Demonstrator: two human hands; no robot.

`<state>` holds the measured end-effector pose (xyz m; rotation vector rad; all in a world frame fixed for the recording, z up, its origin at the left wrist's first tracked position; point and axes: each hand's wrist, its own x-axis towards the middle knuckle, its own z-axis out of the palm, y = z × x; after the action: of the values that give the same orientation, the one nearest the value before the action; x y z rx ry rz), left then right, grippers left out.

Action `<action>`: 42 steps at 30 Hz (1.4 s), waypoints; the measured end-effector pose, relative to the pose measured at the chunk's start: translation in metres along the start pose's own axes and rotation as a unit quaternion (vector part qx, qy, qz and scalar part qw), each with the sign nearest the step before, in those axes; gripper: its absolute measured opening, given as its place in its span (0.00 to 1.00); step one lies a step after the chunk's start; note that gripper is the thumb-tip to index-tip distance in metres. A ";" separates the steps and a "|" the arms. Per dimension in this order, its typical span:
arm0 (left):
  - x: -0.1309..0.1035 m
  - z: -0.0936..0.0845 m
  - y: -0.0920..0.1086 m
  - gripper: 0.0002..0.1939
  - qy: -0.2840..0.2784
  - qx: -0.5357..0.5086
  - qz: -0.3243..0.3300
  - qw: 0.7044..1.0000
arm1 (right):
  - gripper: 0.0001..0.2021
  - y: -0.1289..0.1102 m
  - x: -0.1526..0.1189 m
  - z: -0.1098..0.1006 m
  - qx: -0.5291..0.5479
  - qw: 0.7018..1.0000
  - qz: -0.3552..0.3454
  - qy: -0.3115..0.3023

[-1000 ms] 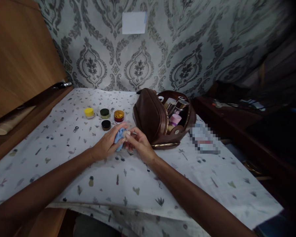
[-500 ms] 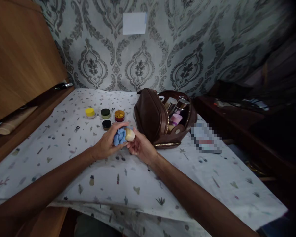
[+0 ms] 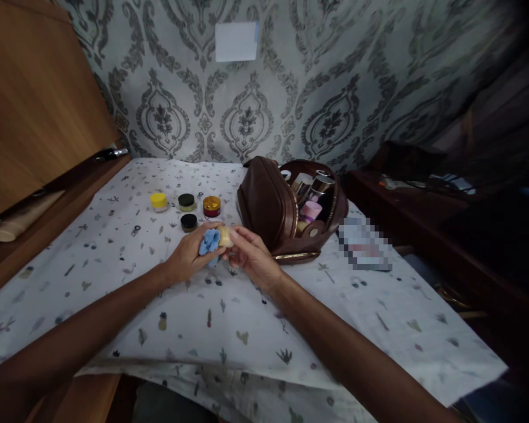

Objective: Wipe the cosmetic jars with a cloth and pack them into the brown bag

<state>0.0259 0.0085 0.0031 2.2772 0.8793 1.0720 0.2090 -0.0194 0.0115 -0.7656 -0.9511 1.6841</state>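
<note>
Over the front middle of the table, my left hand (image 3: 188,254) is closed on a crumpled blue cloth (image 3: 210,242), which presses against a small cream-yellow jar (image 3: 224,237). The fingers of my right hand (image 3: 252,252) grip the jar's right end. Its label is too small to read. Just beyond my left hand stands a black-lidded jar (image 3: 188,222). Behind it are a yellow-lidded jar (image 3: 158,201), a dark-green-lidded jar (image 3: 186,202) and a red jar with an amber lid (image 3: 211,206).
Right of my hands sits an unzipped brown bag (image 3: 264,200) holding several bottles and a pink-capped item (image 3: 311,210). A blurred-out flat object (image 3: 365,244) lies beside it. The printed cloth (image 3: 167,352) covers the table up to the patterned wall (image 3: 282,111). A wooden cabinet (image 3: 39,100) borders the left.
Both hands still hold the jar and cloth. The jar has turned slightly, and a bit of cloth now hangs below my left fingers. The view has shifted a little.
</note>
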 end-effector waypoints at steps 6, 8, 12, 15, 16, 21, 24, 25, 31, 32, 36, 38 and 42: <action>-0.001 -0.003 0.006 0.25 -0.019 0.018 -0.053 0.998 | 0.23 0.003 0.001 -0.001 -0.028 0.998 -0.030 0.037; -0.001 -0.003 0.007 0.24 -0.024 0.030 -0.063 0.997 | 0.24 0.005 0.003 -0.002 -0.048 0.998 -0.032 0.036; -0.001 -0.001 0.006 0.23 -0.031 0.033 -0.057 0.997 | 0.24 0.006 0.004 -0.004 -0.066 0.997 -0.029 0.029; -0.001 0.000 0.005 0.23 -0.030 0.030 -0.053 0.998 | 0.24 0.005 0.004 -0.005 -0.072 0.997 -0.027 0.028; -0.002 0.000 0.006 0.23 -0.030 0.031 -0.053 0.998 | 0.25 0.005 0.004 -0.005 -0.073 0.997 -0.024 0.026; -0.002 -0.002 0.008 0.21 -0.032 0.023 -0.050 0.998 | 0.29 0.007 0.005 -0.004 -0.049 0.998 0.037 0.002; -0.001 -0.003 0.009 0.24 -0.035 -0.005 -0.028 0.999 | 0.30 0.009 0.005 -0.003 -0.043 0.997 0.070 -0.011; -0.001 -0.004 0.009 0.24 -0.034 -0.010 -0.022 0.999 | 0.30 0.009 0.005 -0.003 -0.043 0.997 0.070 -0.011; 0.000 -0.003 0.009 0.20 -0.003 0.005 -0.025 1.000 | 0.28 0.006 0.003 -0.001 -0.018 0.999 0.043 0.002; 0.001 -0.004 0.009 0.20 -0.001 0.006 -0.030 1.000 | 0.27 0.006 0.002 -0.001 -0.019 0.999 0.038 0.001; 0.003 -0.005 0.012 0.22 -0.002 -0.019 -0.052 0.998 | 0.23 0.008 0.002 -0.002 -0.045 0.999 0.023 -0.007; 0.004 -0.006 0.013 0.20 0.006 -0.034 -0.067 0.997 | 0.23 0.010 0.003 -0.004 -0.051 0.998 0.024 -0.010; 0.005 -0.006 0.015 0.17 0.051 -0.071 -0.115 0.990 | 0.22 0.012 0.005 -0.005 -0.027 0.999 0.017 -0.017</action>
<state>0.0292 0.0029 0.0187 1.9657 1.0432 1.1163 0.2064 -0.0161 -0.0018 -0.7954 -1.0160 1.7111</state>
